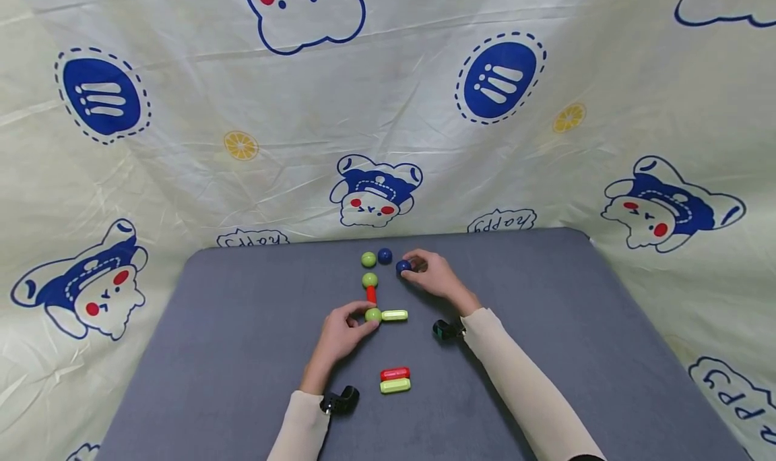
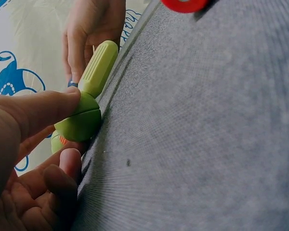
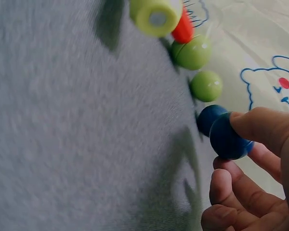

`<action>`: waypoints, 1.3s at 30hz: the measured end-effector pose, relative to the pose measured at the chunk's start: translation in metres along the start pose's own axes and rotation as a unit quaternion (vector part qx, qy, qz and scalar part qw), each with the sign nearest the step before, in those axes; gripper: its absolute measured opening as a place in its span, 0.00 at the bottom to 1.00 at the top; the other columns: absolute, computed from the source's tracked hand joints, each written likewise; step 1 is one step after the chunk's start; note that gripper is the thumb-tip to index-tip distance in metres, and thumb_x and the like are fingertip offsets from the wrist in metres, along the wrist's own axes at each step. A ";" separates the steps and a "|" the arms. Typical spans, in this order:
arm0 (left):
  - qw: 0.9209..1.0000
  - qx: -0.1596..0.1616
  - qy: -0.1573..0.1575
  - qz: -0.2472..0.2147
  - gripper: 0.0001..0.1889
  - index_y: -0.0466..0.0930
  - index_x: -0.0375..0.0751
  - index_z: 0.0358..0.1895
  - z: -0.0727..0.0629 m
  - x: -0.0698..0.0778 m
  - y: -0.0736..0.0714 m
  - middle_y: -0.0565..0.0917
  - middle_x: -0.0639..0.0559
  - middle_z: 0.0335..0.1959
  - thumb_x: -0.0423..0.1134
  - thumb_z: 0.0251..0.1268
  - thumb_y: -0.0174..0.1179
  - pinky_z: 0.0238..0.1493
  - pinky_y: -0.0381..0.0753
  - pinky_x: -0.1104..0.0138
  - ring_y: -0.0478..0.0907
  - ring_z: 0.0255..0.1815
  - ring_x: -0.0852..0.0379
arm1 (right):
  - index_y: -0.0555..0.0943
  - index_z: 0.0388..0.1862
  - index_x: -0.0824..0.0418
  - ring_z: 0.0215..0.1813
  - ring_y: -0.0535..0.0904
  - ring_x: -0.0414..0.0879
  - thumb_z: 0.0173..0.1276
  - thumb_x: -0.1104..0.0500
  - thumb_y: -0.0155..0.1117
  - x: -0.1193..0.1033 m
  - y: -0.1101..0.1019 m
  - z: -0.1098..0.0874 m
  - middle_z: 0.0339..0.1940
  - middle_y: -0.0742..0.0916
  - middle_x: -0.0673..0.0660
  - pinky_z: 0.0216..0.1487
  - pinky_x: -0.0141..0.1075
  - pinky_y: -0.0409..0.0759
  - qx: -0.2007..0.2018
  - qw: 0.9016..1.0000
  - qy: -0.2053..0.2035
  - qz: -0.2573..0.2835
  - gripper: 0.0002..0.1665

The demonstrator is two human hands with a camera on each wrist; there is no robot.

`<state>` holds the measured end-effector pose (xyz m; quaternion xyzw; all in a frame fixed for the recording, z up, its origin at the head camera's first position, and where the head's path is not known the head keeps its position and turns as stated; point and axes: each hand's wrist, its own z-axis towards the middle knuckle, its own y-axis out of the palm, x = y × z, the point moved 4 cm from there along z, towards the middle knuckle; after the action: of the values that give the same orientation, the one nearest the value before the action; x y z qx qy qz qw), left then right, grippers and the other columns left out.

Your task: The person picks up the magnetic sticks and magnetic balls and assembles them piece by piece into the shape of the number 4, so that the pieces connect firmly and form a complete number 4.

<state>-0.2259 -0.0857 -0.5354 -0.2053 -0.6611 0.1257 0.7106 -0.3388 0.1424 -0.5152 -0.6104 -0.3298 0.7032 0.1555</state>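
My left hand (image 1: 343, 331) pinches a green ball (image 1: 372, 315) between thumb and fingers. From that ball a light green rod (image 1: 395, 315) sticks out to the right, and a red rod (image 1: 372, 295) runs away from me to a second green ball (image 1: 370, 280). My right hand (image 1: 433, 273) grips a dark blue ball (image 3: 229, 136) with thumb and fingertips, near the table's far edge. Just left of it sits another blue ball (image 1: 384, 255), beside a loose green ball (image 1: 368, 259).
Nearer me on the grey table (image 1: 254, 353), a red rod (image 1: 395, 373) and a light green rod (image 1: 395, 385) lie side by side. Behind the far edge hangs a printed cloth (image 1: 412, 137). Each wrist wears a small black camera (image 1: 341, 400).
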 end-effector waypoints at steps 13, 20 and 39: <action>1.000 -0.001 -0.001 -0.006 0.15 0.88 0.50 0.53 0.000 -0.001 0.000 0.87 0.51 0.47 0.42 0.64 0.73 0.24 0.67 0.71 0.70 0.23 0.62 | 0.83 0.59 0.57 0.44 0.82 0.50 0.70 0.53 0.72 0.001 -0.002 -0.038 0.53 0.87 0.61 0.38 0.37 0.78 0.023 0.999 0.000 0.046 0.21; 1.000 -0.003 -0.003 -0.007 0.15 0.88 0.50 0.54 -0.002 -0.002 0.000 0.87 0.51 0.47 0.42 0.64 0.73 0.24 0.66 0.71 0.69 0.22 0.63 | 0.83 0.58 0.59 0.41 0.80 0.47 0.70 0.56 0.72 0.001 -0.003 -0.060 0.50 0.88 0.60 0.39 0.37 0.76 0.026 0.998 -0.010 0.053 0.20; 1.000 0.001 0.001 -0.007 0.15 0.88 0.50 0.53 -0.001 -0.001 0.000 0.87 0.51 0.46 0.42 0.63 0.74 0.24 0.67 0.70 0.69 0.22 0.62 | 0.83 0.57 0.57 0.39 0.79 0.46 0.70 0.55 0.71 0.012 -0.005 -0.084 0.48 0.88 0.57 0.37 0.34 0.75 0.014 0.998 -0.012 0.057 0.18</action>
<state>-0.2250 -0.0863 -0.5368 -0.1997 -0.6620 0.1212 0.7121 -0.2610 0.1762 -0.5241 -0.6172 -0.2864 0.7230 0.1198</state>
